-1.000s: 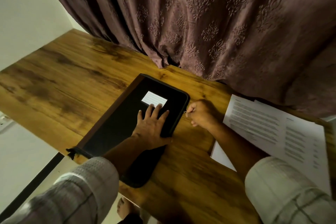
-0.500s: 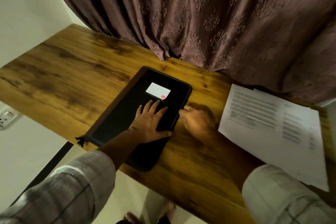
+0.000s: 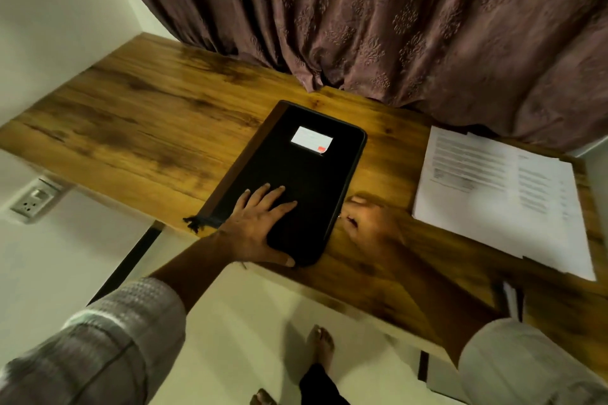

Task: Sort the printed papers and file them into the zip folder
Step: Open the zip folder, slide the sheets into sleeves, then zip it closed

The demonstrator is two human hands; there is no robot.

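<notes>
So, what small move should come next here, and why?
Probably the right hand, blurred at the zip, should draw it along the right edge of the black zip folder toward the near corner. The folder lies closed, the left hand presses it flat, and the printed papers lie beside it, unfiled.

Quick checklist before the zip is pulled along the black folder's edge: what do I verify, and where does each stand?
1. Left hand flat on the zip folder, pinning it: ok.
2. Right hand at the folder's right edge: ok.
3. Right hand's grip on the zip: cannot tell, blurred.
4. Folder opened for filing: not ok, cover lies shut.
5. Printed papers apart from the folder, on the table to its right: ok.
</notes>
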